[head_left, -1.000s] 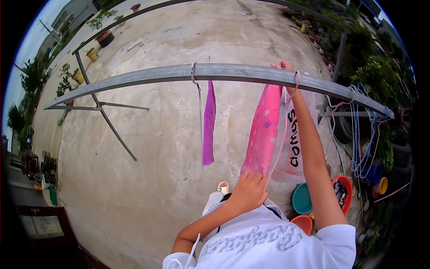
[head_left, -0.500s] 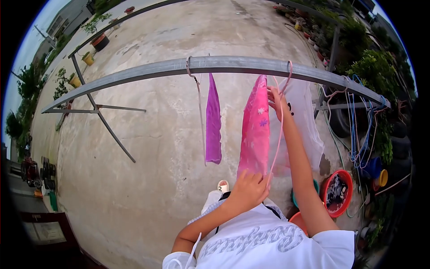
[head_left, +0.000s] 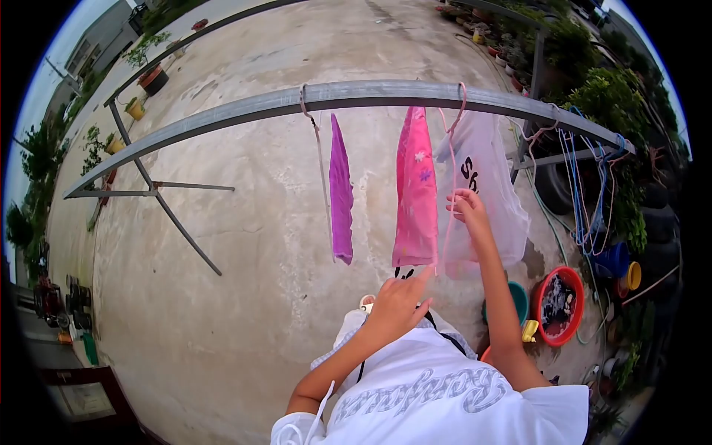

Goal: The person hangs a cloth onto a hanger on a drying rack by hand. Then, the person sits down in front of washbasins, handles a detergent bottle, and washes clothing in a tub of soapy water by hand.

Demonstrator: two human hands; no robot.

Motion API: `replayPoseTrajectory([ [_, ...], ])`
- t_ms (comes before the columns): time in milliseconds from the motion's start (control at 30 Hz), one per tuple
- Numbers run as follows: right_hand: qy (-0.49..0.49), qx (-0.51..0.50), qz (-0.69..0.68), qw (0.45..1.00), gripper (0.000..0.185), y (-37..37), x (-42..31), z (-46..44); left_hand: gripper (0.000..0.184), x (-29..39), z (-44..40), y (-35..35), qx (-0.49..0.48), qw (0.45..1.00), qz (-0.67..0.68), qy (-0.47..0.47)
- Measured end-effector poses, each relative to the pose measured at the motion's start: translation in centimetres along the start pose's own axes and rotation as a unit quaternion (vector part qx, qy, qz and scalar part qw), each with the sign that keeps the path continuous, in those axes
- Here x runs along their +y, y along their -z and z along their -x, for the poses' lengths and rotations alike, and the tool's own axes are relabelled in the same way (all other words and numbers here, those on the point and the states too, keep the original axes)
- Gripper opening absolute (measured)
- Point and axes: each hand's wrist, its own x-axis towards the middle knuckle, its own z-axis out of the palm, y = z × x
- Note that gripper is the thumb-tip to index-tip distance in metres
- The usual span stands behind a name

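Head view: left hand (head_left: 398,308) near pink cloth (head_left: 417,194), right hand (head_left: 469,209) by hanger (head_left: 451,135).

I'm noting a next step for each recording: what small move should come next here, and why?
Probably draw the left hand back from the pink floral cloth's lower corner. The cloth hangs down full length, the pink hanger is hooked over the metal rail, and the index finger looks extended rather than gripping.

Potted shrub (head_left: 153,78), upper left; yellow flowerpot (head_left: 136,111), near it; dark red door (head_left: 119,404), lower left; green hose (head_left: 535,194), right.
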Motion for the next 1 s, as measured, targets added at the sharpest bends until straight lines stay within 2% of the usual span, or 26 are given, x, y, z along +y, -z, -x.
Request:
replayPoseTrajectory([
  [100,-0.014,-0.002,0.010,1.000,0.023,1.3,1.1,1.9,0.055,-0.7,0.5,0.2,-0.010,0.999,-0.015,0.029],
  [333,-0.016,0.010,0.000,1.000,0.020,1.5,2.7,5.3,0.056,-2.2,0.8,-0.6,0.025,0.999,-0.029,0.005],
  [500,-0.022,0.027,-0.010,0.999,0.020,0.3,4.0,8.5,0.050,-2.2,1.5,-0.7,-0.019,1.000,-0.007,0.008],
  [600,-0.027,0.050,-0.033,0.998,0.020,0.7,5.3,10.9,0.041,-2.4,2.3,-1.0,-0.074,0.996,0.041,0.034],
  [700,-0.047,0.069,-0.074,0.994,0.021,1.3,7.0,13.2,0.033,-4.2,3.2,-3.5,-0.094,0.986,0.136,0.021],
  [733,-0.058,0.074,-0.091,0.991,0.021,1.4,7.4,14.0,0.025,-4.9,3.5,-4.4,-0.129,0.976,0.164,0.060],
  [833,-0.085,0.081,-0.134,0.984,0.021,2.3,7.6,17.0,0.024,-5.7,3.8,-6.7,-0.194,0.921,0.286,0.180],
  [867,-0.089,0.083,-0.147,0.982,0.021,2.6,7.2,18.2,0.026,-6.3,3.9,-7.7,-0.201,0.923,0.290,0.153],
  [967,-0.096,0.075,-0.200,0.972,0.025,4.7,7.5,21.5,0.028,-2.2,3.3,-7.4,-0.198,0.867,0.370,0.269],
  [1000,-0.085,0.078,-0.230,0.966,0.026,5.6,7.8,22.7,0.029,-1.3,3.5,-8.0,-0.194,0.862,0.380,0.275],
])
